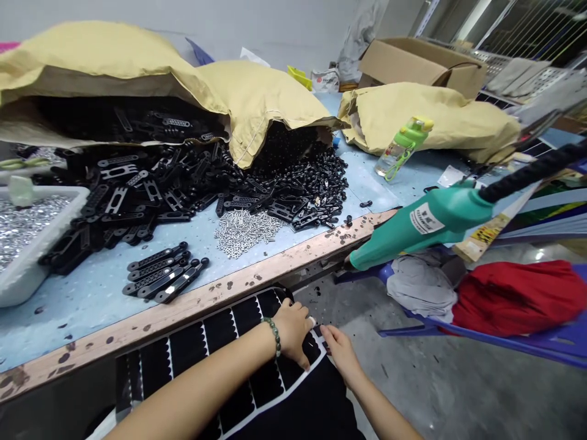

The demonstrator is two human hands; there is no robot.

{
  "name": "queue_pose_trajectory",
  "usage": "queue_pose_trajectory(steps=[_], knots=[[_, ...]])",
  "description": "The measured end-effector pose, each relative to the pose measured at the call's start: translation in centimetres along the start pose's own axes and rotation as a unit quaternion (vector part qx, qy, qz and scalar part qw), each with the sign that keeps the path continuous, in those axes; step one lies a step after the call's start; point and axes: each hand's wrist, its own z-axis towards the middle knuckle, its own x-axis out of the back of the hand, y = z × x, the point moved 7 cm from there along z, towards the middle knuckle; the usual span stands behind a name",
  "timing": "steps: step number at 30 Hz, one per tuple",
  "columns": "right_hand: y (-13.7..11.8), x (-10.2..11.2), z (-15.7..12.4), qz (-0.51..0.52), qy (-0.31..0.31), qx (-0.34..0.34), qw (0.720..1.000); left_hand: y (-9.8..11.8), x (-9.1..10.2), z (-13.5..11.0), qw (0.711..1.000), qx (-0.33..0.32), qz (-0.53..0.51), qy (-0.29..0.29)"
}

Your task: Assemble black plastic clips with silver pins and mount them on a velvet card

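Black cloth with white lines and scalloped trim [215, 342] lies across my lap. My left hand [288, 333], with a beaded bracelet [274, 333] at the wrist, is closed over the cloth near its right edge. Its thumb rests on the fabric and its fingers curl away from me, tips partly hidden. Just to the right, my right hand [340, 349] is closed in a pinch at the white-trimmed edge. A small dark bit shows at its fingertips; whether it is cloth or a separate piece I cannot tell.
Assembled black link arms [160, 272] lie on the blue tabletop, before heaped black parts [151, 189] and silver screws [247, 231]. Yellow sacks [275, 91] and a white tub [41, 244] stand behind and left. A green tool [422, 223] hangs right, above a purple chair [513, 342].
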Motion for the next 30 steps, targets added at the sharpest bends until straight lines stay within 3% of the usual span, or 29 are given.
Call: queue_pose_trajectory(steps=[9,18,23,26,30], knots=[[-1.8,-0.1,-1.7,-0.023,-0.049,0.029,0.998,0.3,-0.6,0.8,0.999,0.001,0.012,-0.034],[0.4,0.7,0.1,-0.009,0.006,0.005,1.0,0.4,-0.4,0.3,0.997,-0.002,0.05,-0.056],[0.9,3.6,1.3,0.025,0.07,-0.026,0.997,0.3,-0.4,0.2,0.998,0.0,0.029,-0.053],[0.1,6.0,2.0,0.027,0.113,-0.02,0.993,0.1,-0.3,0.1,1.0,-0.009,-0.011,-0.016],[-1.5,9.5,2.8,0.018,0.195,0.004,0.981,-0.4,-0.1,-0.4,0.987,0.002,-0.152,0.048]])
